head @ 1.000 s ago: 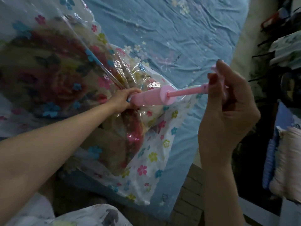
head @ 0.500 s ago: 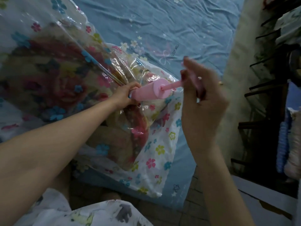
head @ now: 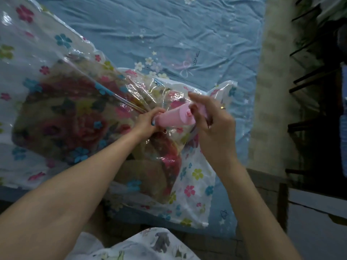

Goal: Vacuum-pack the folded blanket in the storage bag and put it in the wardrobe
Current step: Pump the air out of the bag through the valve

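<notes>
A clear storage bag (head: pixel 189 190) printed with small flowers lies on the bed, and the folded floral blanket (head: pixel 75 121) shows through it. A pink hand pump (head: pixel 174 119) lies against the bag's top face near its right side. My left hand (head: pixel 148 122) grips the pump's base where it meets the bag. My right hand (head: pixel 212 119) grips the pump's handle, which sits pushed in close to the barrel's end cap. The valve under the pump is hidden by my left hand.
The bed has a wrinkled blue sheet (head: pixel 187 34) with star and bow prints. Its edge runs along a pale strip (head: pixel 272 91) at the right. Dark shelving and furniture (head: pixel 319 91) stand beyond it. Patterned white clothing (head: pixel 140 246) shows at the bottom.
My right hand has pushed the pump handle in toward the barrel, so the pink rod seen earlier is now hidden. My left hand keeps its grip on the pump's base.
</notes>
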